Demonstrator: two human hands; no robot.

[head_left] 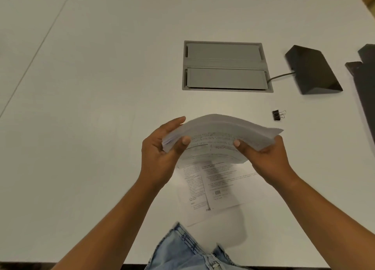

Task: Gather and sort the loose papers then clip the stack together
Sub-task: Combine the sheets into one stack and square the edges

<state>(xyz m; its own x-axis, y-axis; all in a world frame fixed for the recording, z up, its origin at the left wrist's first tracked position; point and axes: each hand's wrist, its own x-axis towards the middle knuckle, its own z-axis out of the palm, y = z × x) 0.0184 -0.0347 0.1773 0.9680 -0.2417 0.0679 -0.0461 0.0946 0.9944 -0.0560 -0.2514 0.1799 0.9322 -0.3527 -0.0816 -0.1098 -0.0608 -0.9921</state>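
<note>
Gripping stack (221,135) above table (91,87), left hand (160,154) and right hand (265,158) fingers clamped on opposite ends. Loose sheets (215,188) beneath; clip (277,115) at 2 o'clock.

An office: white conference table (101,87) with built-in cable hatch (226,66), binder clip (277,115).

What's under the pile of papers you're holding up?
Printed sheets lie on the table under the pile. The pile hides their top edges.
</note>
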